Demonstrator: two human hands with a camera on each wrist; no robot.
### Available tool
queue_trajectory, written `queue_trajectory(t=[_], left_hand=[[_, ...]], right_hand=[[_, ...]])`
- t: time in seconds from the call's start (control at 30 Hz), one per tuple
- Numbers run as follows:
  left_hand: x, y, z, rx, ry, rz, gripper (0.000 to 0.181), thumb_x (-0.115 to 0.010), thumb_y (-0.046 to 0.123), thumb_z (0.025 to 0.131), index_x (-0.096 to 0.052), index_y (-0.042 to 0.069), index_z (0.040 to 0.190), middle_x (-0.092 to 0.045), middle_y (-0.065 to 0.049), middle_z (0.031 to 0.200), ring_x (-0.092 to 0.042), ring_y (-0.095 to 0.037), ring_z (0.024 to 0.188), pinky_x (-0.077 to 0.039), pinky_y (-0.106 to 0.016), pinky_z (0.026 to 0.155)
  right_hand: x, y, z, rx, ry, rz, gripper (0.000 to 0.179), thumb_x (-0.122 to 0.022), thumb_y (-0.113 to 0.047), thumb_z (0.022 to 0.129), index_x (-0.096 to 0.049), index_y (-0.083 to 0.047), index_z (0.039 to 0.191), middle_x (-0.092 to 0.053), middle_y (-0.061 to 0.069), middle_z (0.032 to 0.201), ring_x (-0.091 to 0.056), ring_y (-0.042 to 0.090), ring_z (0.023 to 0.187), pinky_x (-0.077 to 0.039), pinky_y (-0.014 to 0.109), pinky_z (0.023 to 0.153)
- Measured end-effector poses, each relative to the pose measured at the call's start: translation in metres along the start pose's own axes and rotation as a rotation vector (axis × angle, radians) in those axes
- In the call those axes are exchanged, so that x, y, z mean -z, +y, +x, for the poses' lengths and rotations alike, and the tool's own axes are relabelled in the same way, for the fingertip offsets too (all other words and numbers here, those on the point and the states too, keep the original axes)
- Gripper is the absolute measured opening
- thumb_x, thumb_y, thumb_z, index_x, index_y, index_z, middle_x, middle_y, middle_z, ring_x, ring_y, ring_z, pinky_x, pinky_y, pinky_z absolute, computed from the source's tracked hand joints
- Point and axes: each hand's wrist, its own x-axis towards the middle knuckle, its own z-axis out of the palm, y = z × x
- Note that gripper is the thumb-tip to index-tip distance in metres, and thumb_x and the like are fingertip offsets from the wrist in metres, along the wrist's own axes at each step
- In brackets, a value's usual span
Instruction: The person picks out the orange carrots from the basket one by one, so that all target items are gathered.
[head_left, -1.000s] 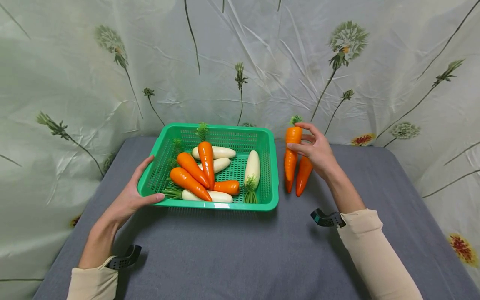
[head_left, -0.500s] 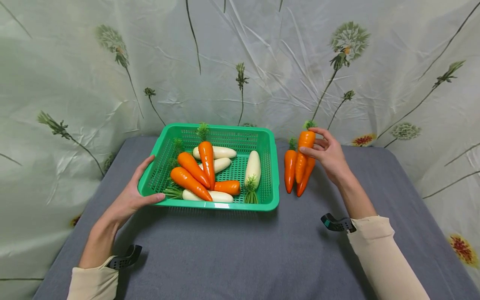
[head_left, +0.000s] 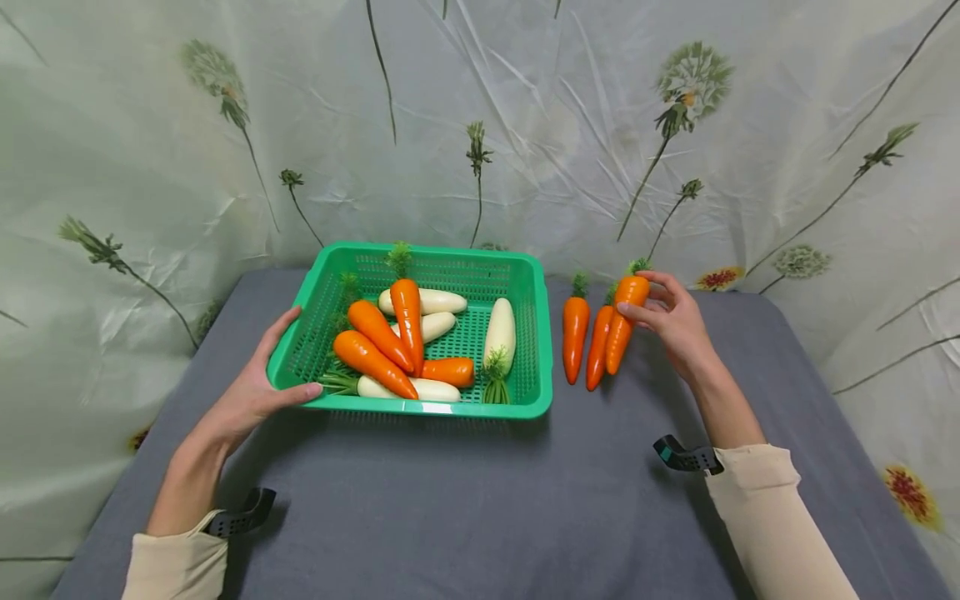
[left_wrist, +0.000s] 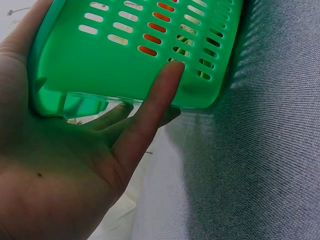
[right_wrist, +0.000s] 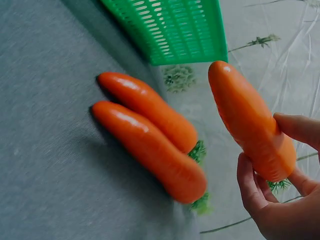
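Observation:
My right hand (head_left: 675, 325) holds an orange carrot (head_left: 618, 340) with a green leafy top by its thick end, between thumb and fingers. In the right wrist view this carrot (right_wrist: 247, 117) is raised off the cloth, tip pointing away from the palm. Two more carrots, one nearer the basket (head_left: 575, 333) and one beside the held carrot (head_left: 597, 346), lie side by side on the cloth. On the other side, my left hand (head_left: 251, 387) grips the front left corner of a green plastic basket (head_left: 547, 358), thumb on the front rim, fingers along the left wall (left_wrist: 95, 65).
Inside the basket lie several carrots (head_left: 373, 362) and several white radishes (head_left: 500, 329), some crossing over each other. A grey cloth (head_left: 450, 500) covers the table. Behind it hangs a pale curtain (head_left: 555, 167) printed with dandelions.
My right hand has moved right with the held carrot, away from the basket and past the two lying carrots, uncovering them. My left hand stays at the basket's corner.

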Motion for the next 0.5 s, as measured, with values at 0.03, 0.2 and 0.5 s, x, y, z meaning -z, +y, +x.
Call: queue_trajectory(t=[0.03, 0.2, 0.5], left_hand=[[0.0, 0.0, 0.0, 0.003, 0.001, 0.003, 0.106, -0.074, 0.013, 0.095, -0.001, 0.045, 0.166, -0.017, -0.017, 0.166, -0.045, -0.004, 0.121, -0.044, -0.012, 0.09], [0.0, 0.001, 0.003, 0.002, 0.004, 0.01, 0.105, -0.074, 0.014, 0.095, -0.002, 0.046, 0.165, -0.017, -0.015, 0.166, -0.045, -0.005, 0.122, -0.044, -0.012, 0.091], [0.001, 0.0, 0.001, 0.005, 0.011, 0.026, 0.106, -0.074, 0.014, 0.094, -0.002, 0.047, 0.165, -0.013, -0.014, 0.169, -0.041, -0.007, 0.126, -0.041, -0.012, 0.092]], right_hand=[[0.001, 0.002, 0.0, -0.005, 0.003, -0.003, 0.062, -0.077, -0.021, 0.095, -0.044, -0.016, 0.148, -0.049, -0.006, 0.123, -0.065, 0.0, 0.099, -0.057, 0.018, 0.082], [0.007, 0.012, -0.002, -0.028, 0.024, -0.036, 0.065, -0.076, -0.023, 0.096, -0.042, -0.014, 0.151, -0.047, -0.004, 0.124, -0.064, 0.001, 0.098, -0.057, 0.017, 0.083], [0.01, 0.029, -0.005, -0.087, 0.039, -0.061, 0.068, -0.076, -0.026, 0.096, -0.04, -0.01, 0.152, -0.047, -0.001, 0.128, -0.063, 0.001, 0.098, -0.059, 0.019, 0.084]])
